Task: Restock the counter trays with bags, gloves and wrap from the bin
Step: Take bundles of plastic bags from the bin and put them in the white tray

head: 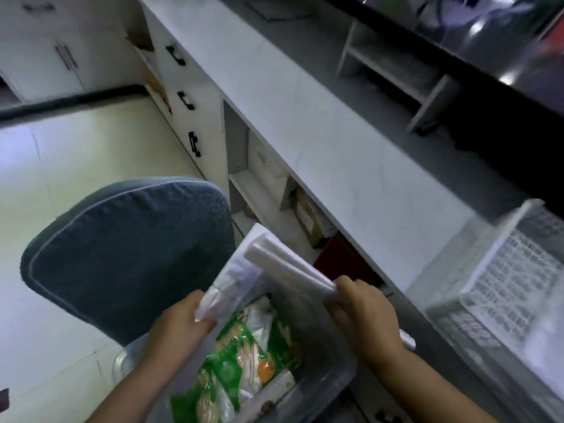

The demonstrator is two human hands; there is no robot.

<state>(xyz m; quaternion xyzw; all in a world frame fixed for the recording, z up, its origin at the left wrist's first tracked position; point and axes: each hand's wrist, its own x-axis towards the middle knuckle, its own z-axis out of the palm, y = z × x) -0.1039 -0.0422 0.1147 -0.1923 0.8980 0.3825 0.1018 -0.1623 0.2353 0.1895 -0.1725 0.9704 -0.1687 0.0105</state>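
Your left hand (183, 319) & right hand (363, 309) each keep a closed grip on the stack of white bags (268, 264), left at its lower-left corner, right at its folded edge. Stack is lifted above the clear bin (329, 383), which holds green-printed packs (244, 361). White mesh tray (500, 270) sits on the tabletop (305, 123), well right of stack. Blue chair (128, 248) stands left of bin.

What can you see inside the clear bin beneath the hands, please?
Inside the clear bin lie green printed packets and a pale flat pack. The white bags, held by both hands above it, cover the bin's far end, and the packets hide its floor.
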